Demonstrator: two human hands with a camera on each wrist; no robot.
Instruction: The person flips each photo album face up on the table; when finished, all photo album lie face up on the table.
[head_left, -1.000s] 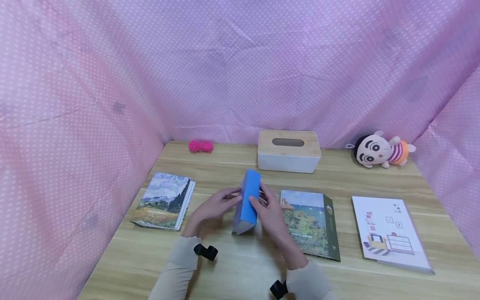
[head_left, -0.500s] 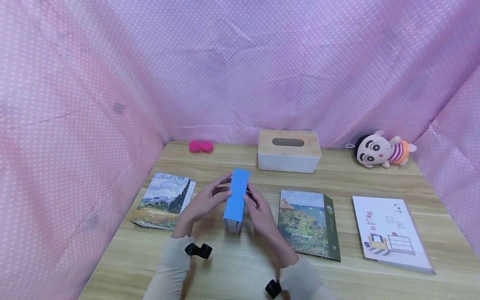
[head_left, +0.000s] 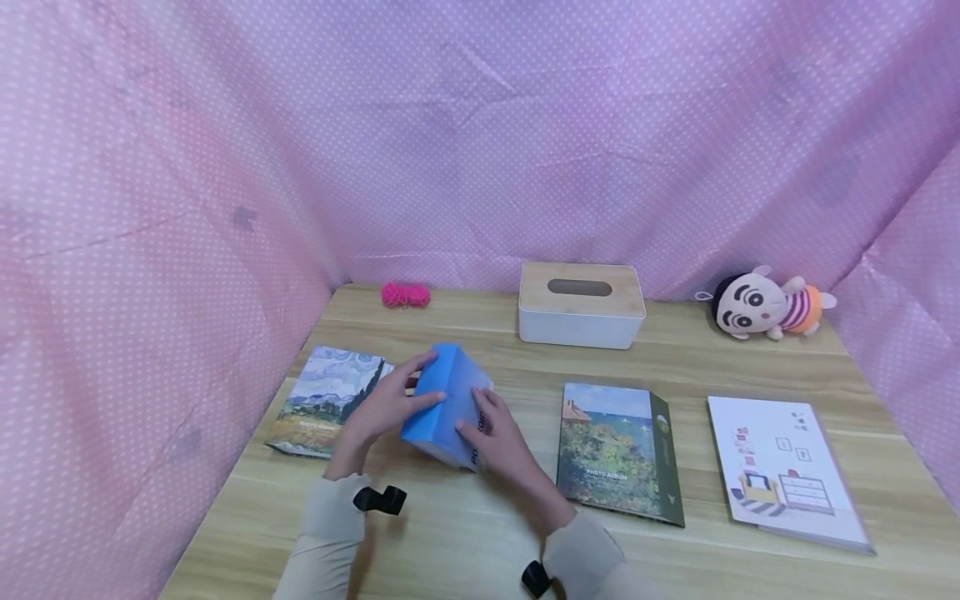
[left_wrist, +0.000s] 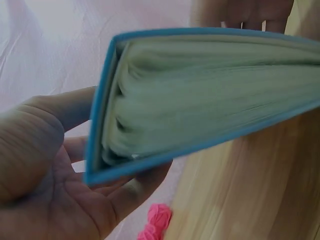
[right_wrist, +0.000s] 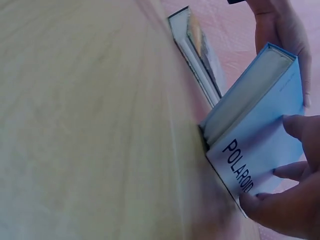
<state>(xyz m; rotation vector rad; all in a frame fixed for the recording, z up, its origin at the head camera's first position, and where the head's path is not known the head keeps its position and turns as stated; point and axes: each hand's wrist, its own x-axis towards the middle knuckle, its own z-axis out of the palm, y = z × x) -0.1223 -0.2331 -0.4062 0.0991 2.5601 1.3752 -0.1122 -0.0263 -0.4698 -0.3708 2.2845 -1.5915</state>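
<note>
A thick blue photo album (head_left: 453, 404) with POLAROID printed on its cover is tilted in the head view, its spine toward the upper left. My left hand (head_left: 386, 408) grips it at the spine, thumb and fingers on that side. The left wrist view looks into the page edges of the album (left_wrist: 210, 95), whose covers gape slightly. My right hand (head_left: 502, 437) rests its fingertips and thumb on the printed cover. In the right wrist view the album's lower edge (right_wrist: 225, 177) is right at the wooden tabletop.
A landscape photo album (head_left: 322, 400) lies just left of my left hand. Another painted album (head_left: 615, 454) and a white illustrated book (head_left: 787, 475) lie to the right. Pink yarn (head_left: 405, 294), a tissue box (head_left: 581, 325) and a plush doll (head_left: 772, 304) sit along the back.
Both hands and the blue album have moved left. The album, spine upward before, has tipped so that its printed cover now shows; the right hand's fingers have shifted onto that cover.
</note>
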